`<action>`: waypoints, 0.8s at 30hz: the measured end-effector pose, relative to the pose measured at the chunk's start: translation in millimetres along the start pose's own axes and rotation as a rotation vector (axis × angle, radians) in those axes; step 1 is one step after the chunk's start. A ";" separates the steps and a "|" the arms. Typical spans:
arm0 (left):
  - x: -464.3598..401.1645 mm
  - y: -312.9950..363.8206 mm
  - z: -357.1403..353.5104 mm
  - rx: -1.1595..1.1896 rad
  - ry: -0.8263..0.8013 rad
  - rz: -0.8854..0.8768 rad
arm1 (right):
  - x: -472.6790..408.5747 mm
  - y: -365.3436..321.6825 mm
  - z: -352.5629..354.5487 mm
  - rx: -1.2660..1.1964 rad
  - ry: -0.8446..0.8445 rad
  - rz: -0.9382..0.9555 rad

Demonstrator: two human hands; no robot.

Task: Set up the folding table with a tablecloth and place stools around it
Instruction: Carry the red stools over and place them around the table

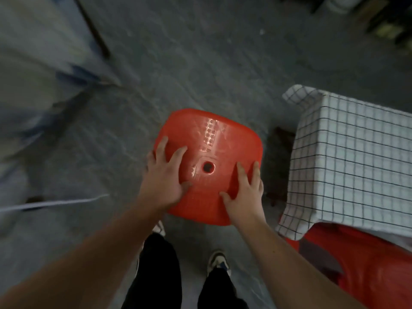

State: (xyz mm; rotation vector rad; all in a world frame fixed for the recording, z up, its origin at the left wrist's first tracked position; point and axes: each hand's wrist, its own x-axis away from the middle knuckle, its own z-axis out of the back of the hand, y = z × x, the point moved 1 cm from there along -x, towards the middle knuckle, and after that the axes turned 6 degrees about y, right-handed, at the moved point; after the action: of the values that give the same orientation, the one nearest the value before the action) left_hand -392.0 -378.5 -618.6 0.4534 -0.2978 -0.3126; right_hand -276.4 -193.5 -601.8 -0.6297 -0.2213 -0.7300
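A red plastic stool (214,139) with a round hole in its seat is in the middle of the head view, seen from above. My left hand (163,175) grips the seat's left edge, fingers spread on top. My right hand (244,192) holds the seat's near right edge. To the right stands the table under a white tablecloth with a dark grid (347,157), its corner hanging down. A second red stool (365,264) sits partly under that cloth at the lower right.
Grey concrete floor (189,70) stretches ahead and to the left. A blurred pale shape with blue patches (33,74) fills the left side. Dark clutter (379,18) lies at the top right. My legs and shoes (217,262) are below the stool.
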 end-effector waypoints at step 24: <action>-163.2 80.5 -99.1 -0.123 -0.175 -0.044 | -167.3 67.2 35.2 0.009 -0.040 -0.108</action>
State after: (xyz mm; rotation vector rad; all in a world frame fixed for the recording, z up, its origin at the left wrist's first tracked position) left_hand -487.8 -213.8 -700.1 0.3122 -0.4368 -0.4120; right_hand -352.2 -41.2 -671.2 -0.6280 -0.2971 -0.8208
